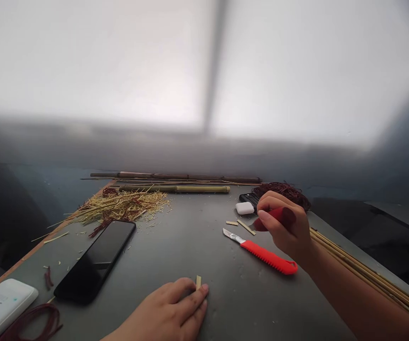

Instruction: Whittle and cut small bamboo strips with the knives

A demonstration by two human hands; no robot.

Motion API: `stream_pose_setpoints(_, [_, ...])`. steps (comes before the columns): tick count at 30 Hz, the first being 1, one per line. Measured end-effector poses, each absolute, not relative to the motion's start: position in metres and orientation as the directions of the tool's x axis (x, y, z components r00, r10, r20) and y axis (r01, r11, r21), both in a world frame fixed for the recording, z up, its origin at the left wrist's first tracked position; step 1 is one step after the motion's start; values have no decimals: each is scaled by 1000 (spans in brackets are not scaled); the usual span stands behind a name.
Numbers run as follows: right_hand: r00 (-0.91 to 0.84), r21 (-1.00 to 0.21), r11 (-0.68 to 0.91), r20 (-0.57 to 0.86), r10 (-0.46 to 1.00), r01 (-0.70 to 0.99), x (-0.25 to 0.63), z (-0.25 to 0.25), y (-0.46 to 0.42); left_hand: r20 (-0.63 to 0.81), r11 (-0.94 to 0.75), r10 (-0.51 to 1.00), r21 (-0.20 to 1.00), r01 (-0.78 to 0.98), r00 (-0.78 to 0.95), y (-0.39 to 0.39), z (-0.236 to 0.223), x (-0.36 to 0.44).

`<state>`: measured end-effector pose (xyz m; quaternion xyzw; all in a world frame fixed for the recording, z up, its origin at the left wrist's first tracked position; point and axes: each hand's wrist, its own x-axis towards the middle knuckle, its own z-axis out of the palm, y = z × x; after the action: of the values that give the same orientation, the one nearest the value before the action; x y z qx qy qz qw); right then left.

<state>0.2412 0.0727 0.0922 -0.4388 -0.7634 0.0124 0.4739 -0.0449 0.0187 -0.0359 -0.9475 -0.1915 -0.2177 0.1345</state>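
Note:
My left hand (170, 310) rests low on the table, its fingers closed and pressing a short bamboo strip (198, 281) whose end sticks out ahead of them. On the right, my right hand (289, 227) is wrapped round the dark red handle of a tool (283, 217); its short metal tip points left, and its exact kind is hard to make out. Two more small bamboo strips, one (246, 226) near that tip and another (231, 223) farther left, lie on the table. Just below sits a knife with a bright red handle (270, 258), its blade pointing left.
A black phone (95, 260), a white device (5, 303) and a dark red cord coil (37, 322) lie left. Behind are a pile of shavings (129, 206) and bamboo poles (200, 189). A white case (244, 208), dark tangled strands (298, 196) and long thin canes (368, 274) are right.

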Motion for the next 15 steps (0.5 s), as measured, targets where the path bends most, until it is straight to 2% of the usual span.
stream_pose_setpoints(1, [-152,-479,628,709,689,613,236,95,68,533,-880,271,-200,431,802,19,-47,-43])
stream_pose_setpoints(2, [-131,-524,628,699,703,575,230,96,63,544,-870,274,-211,445,793,20,-57,-41])
stream_pose_setpoints(4, [-65,-618,582,654,754,528,215,93,58,512,-851,319,-216,479,798,20,-70,-36])
stream_pose_setpoints(7, [-9,-738,519,572,821,431,189,70,56,489,-821,380,-211,530,785,17,-66,-32])
stream_pose_setpoints(10, [96,-895,309,355,930,321,170,35,58,489,-819,365,-237,523,792,13,-49,-33])
stream_pose_setpoints(12, [102,-941,192,228,968,280,163,17,60,551,-811,350,-226,540,757,12,-42,-34])
stream_pose_setpoints(15, [33,-954,168,182,983,248,162,7,59,627,-801,344,-192,567,699,13,-46,-34])
